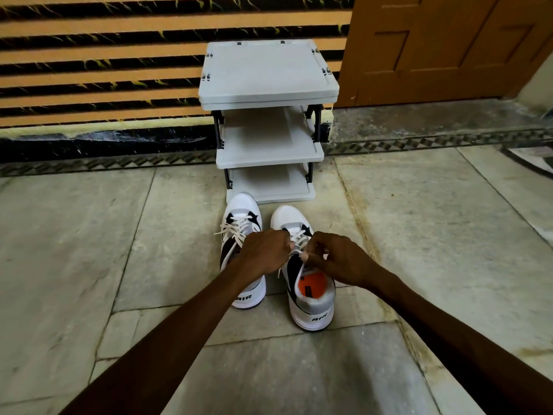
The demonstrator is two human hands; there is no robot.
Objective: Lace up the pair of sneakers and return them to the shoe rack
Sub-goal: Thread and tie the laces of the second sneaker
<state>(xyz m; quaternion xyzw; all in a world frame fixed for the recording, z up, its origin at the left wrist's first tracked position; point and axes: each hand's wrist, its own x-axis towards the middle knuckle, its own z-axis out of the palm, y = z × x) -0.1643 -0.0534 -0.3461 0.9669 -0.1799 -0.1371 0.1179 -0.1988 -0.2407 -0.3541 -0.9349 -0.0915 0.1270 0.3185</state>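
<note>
Two white, grey and black sneakers stand side by side on the floor, toes toward the rack. The left sneaker [243,212] has loose white laces spilling to its left. The right sneaker [311,307] shows an orange insole. Over the right sneaker's tongue, my left hand [263,253] is closed on its white lace [299,239], and my right hand [338,259] pinches the same lace at its fingertips. My left forearm hides the rear half of the left sneaker. The grey shoe rack [269,151] with three shelves stands just beyond the toes.
The rack is set against a striped orange-and-black wall [104,70]. A wooden door [443,46] is at the back right, above a raised stone step [419,121]. The floor around the shoes is pale stone tile [89,235].
</note>
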